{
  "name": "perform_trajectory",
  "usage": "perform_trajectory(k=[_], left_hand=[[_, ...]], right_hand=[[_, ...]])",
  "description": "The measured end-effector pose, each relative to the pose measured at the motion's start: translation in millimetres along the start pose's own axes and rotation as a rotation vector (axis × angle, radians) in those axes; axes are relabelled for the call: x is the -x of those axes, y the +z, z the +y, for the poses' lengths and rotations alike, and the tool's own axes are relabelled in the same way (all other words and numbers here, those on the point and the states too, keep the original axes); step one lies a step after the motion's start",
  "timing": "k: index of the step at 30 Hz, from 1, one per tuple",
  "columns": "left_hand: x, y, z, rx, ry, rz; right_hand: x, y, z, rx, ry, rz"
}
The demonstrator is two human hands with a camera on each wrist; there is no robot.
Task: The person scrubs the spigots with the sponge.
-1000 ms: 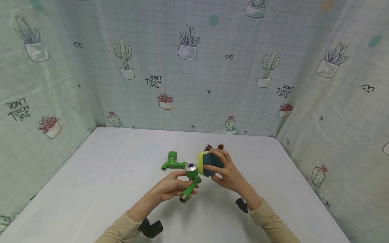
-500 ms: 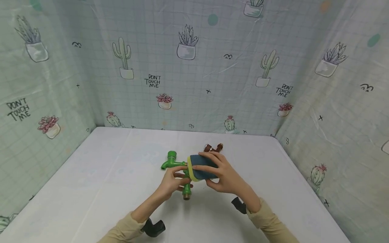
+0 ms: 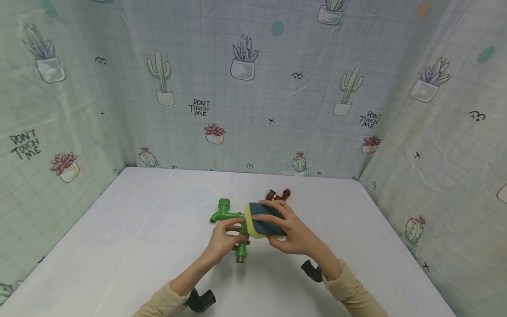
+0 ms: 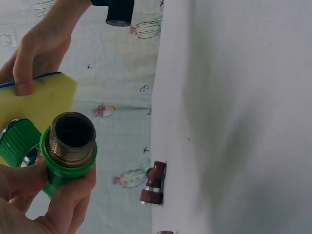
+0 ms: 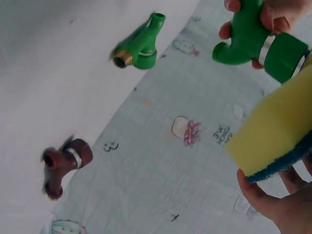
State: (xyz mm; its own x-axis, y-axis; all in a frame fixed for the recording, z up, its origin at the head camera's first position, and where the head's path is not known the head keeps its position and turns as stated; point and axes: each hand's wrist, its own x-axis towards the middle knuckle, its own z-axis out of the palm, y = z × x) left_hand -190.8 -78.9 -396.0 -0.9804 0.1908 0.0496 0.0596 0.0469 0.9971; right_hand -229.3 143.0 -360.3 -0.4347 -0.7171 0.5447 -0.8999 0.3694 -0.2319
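Holding a green faucet [image 5: 247,34] above a white tabletop [image 3: 99,246], near the middle of the head view, with the fingers of the left hand [image 3: 222,241] curled around its body. Pointing the faucet's threaded brass end [image 4: 73,139] toward the person in the head view, with its round, dark opening plainly visible to the left wrist camera. Gripping a two-sided sponge [image 5: 275,129] in the right hand [image 3: 295,233], with fingers spread over the dark blue scouring side and bent around the edges. Holding the yellow foam side up to the faucet's ribbed green knob [image 5: 285,57], apparently touching, though partly hidden behind the sponge in the head view. Wearing beige sleeves [image 3: 352,286] and, at each wrist, a black curved device [image 3: 200,301]. Casting soft grey shadows on the tabletop below. Working in front of two more faucets: just beyond the left hand, a second green faucet [image 3: 224,215] with its spout toward the left; farther back, behind the right hand, a brown faucet [image 5: 63,163], partly covered in the head view but plain to see in the right wrist view. Facing a pale gridded curtain [image 3: 277,101], printed with potted cacti, succulents and the words "DON'T TOUCH ME".
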Motion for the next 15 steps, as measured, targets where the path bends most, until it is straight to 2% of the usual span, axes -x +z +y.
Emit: perform_trajectory(k=[3,6,9,12,15], left_hand=[[0.5,-1.1,1.9,0.064,-0.017,-0.045],[0.5,-3.5,3.2,0.148,-0.072,-0.109],[-0.8,-5.4,2.1,0.241,-0.15,-0.188],[-2.4,-5.9,0.8,0.32,-0.225,-0.289],[-2.6,-6.7,-0.6,0.355,-0.267,-0.369]], right_hand=[[5.0,2,7,0.025,0.057,0.007],[10.6,3,12,0.013,0.102,0.076],[10.0,5,6,0.013,0.002,0.136],[5.3,9,0,0.076,-0.133,0.156],[4.7,12,5,0.136,-0.161,0.147]])
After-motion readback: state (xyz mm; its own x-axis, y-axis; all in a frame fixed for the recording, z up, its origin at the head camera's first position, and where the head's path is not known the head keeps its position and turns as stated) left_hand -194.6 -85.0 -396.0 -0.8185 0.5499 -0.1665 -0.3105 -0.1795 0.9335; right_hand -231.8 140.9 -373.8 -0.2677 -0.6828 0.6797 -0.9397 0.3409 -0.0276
